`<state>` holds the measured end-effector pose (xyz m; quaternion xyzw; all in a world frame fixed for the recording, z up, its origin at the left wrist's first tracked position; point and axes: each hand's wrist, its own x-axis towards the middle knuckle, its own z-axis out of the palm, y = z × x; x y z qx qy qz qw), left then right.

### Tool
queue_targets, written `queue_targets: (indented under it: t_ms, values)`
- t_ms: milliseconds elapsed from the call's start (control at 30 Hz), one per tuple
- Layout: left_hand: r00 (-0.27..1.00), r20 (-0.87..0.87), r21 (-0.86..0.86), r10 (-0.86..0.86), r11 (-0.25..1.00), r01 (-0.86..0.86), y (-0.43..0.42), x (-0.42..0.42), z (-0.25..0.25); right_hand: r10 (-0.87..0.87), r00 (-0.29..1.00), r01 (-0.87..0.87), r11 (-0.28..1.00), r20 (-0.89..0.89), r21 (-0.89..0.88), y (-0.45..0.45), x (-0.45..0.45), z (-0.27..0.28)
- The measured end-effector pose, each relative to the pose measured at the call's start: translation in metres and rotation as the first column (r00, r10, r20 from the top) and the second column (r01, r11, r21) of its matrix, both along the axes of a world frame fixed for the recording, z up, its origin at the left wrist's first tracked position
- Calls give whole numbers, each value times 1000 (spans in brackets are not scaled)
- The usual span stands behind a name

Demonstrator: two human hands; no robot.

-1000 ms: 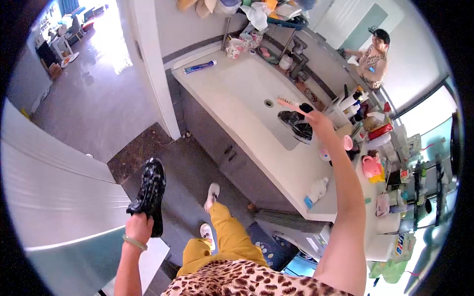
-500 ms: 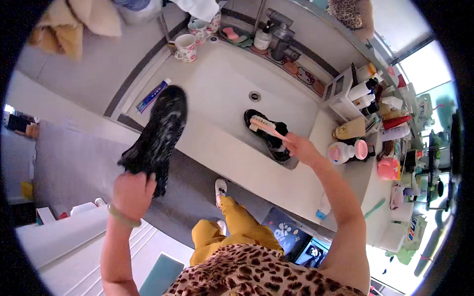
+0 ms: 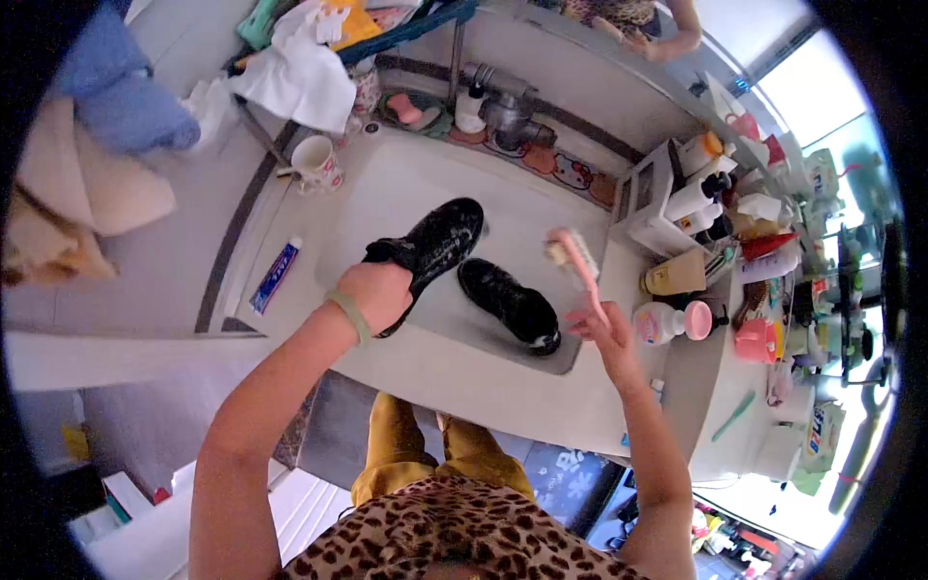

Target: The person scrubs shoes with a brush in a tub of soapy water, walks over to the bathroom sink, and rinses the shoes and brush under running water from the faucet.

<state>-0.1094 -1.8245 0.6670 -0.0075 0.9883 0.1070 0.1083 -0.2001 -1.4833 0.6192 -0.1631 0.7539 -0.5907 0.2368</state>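
My left hand (image 3: 377, 298) grips a black shoe (image 3: 442, 238) by its heel end, holding it over the left part of the white sink (image 3: 416, 169). Whitish streaks show on that shoe. A second black shoe (image 3: 507, 302) lies in the sink, toe toward the upper left, just right of the held one. To its right, my right hand (image 3: 601, 327) is closed around the handle of a pink brush (image 3: 578, 261). The brush is raised, its pale bristles apart from both shoes.
A toothpaste tube (image 3: 276, 276) lies left of the sink, below a flowered mug (image 3: 316, 164). The faucet (image 3: 510, 121) and a soap dish (image 3: 416, 113) stand behind. Bottles, a white organizer (image 3: 646, 208) and a pink-capped bottle (image 3: 667, 322) crowd the right side.
The left hand has brought its shoe rightward over the sink. The right hand has lifted the brush off the other shoe and turned it upward. The view has shifted toward the sink.
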Motion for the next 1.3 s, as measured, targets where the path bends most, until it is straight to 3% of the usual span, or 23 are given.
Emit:
queue_targets:
  t_ms: [67,133,200,267,300,333,367,400,467,533,567,600,633,667,700,800,833,933,1000,1067,1133,1233,1300]
  values:
    - [993,105,26,-56,998,54,-10,-13,-1,-100,994,98,993,-37,-62,-3,-7,-2]
    - [993,96,80,-70,995,62,-23,-23,-11,-132,975,203,847,-176,491,-10,-35,-26]
    - [993,92,133,-74,989,61,-37,-29,-20,-237,952,291,894,-192,342,-26,-74,-47]
    - [987,121,250,-111,965,78,-51,-36,-23,-437,826,542,791,-356,284,-42,-126,-70]
    - [985,127,251,-119,964,84,-55,-38,-20,-521,840,542,815,-149,204,-61,-139,-44]
    - [978,202,514,-56,856,-58,-54,-38,-15,-565,822,555,823,70,121,-81,-148,-12]
    - [957,290,717,-11,665,-210,-54,-39,-12,-566,824,562,822,25,95,-97,-162,-5]
    - [898,431,652,85,658,-376,-54,-41,-38,-566,825,565,822,-19,70,-110,-176,-2]
    - [843,518,801,148,261,-538,-44,-33,-45,-594,798,603,791,-105,104,-133,-202,-4]
    - [810,569,808,144,83,-583,-29,-36,-43,-598,796,606,787,-98,114,-149,-214,-6]
    - [812,559,829,167,-113,-548,-21,-36,-57,-599,795,607,785,-96,120,-156,-217,-10]
    - [807,562,823,179,-212,-527,-18,-37,-60,-599,795,606,784,-90,133,-160,-223,-18]
    - [803,566,810,189,-309,-498,-15,-38,-62,-571,778,610,787,-260,97,-163,-229,-26]
    - [785,567,821,252,-250,-513,-15,-37,-63,-529,735,607,793,-424,61,-164,-232,-35]
    - [766,561,828,314,-189,-528,-13,-37,-61,-526,739,606,792,-420,75,-164,-232,-38]
    - [725,607,787,325,-121,-605,-10,-39,-79,-590,798,579,807,-124,-117,-180,-217,-18]
    - [726,609,785,318,-118,-608,-6,-41,-67,-596,794,585,803,-123,-114,-180,-215,-14]
    - [710,622,782,330,-298,-547,3,-43,-52,-434,881,472,840,189,-269,-189,-205,12]
    - [763,593,785,256,-393,-478,2,-42,-71,-355,913,403,865,203,-298,-189,-205,11]
    - [734,631,766,250,-349,-540,-2,-39,-77,-278,937,335,884,211,-325,-187,-205,10]
    - [701,671,738,242,-315,-597,-1,-39,-77,-454,866,500,777,210,-382,-180,-197,12]
    - [649,711,698,270,-384,-604,1,-36,-76,-514,855,517,836,69,-183,-156,-198,6]
    - [644,708,706,290,-320,-632,0,-38,-78,-530,842,539,822,98,-183,-156,-202,-3]
